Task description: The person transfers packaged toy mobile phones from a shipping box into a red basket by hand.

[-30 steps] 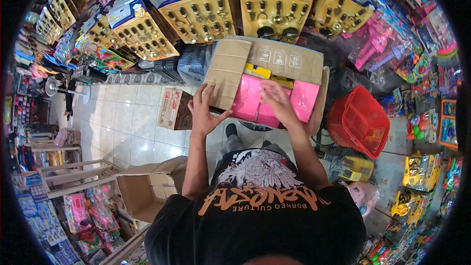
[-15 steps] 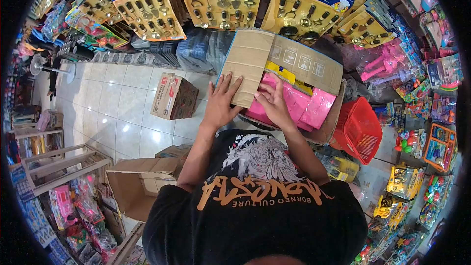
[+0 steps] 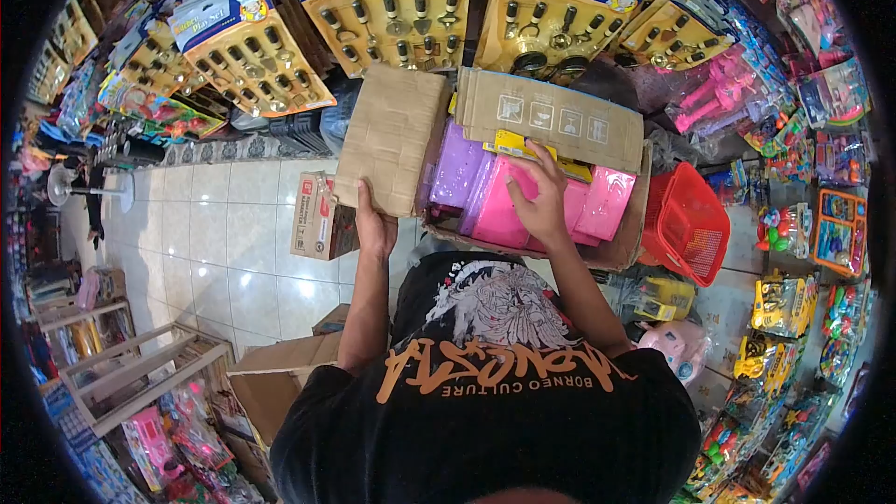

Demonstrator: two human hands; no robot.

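Observation:
A cardboard box [image 3: 638,201] in front of me holds glossy pink packs [image 3: 495,208] and a purple pack [image 3: 459,168], some with a yellow label [image 3: 509,143]. My left hand [image 3: 376,226] grips the lower edge of a brown cardboard flap [image 3: 392,135] at the box's left side, thumb on its face and the other fingers hidden behind. Over the pink packs is my right hand [image 3: 541,194], fingers apart, fingertips at the yellow label. The far flap [image 3: 549,117], printed with icons, stands raised behind it.
A red plastic basket [image 3: 686,229] stands right of the box. On the tiled floor to the left is a smaller carton [image 3: 322,219]. Kitchen Play Set packs [image 3: 392,14] hang ahead; bagged toys line the right. An open carton [image 3: 271,383] sits at lower left.
My left hand has swung the cardboard flap leftward off the contents, uncovering the purple pack. My right hand has shifted slightly right, fingers still over the pink packs. The view has shifted a little.

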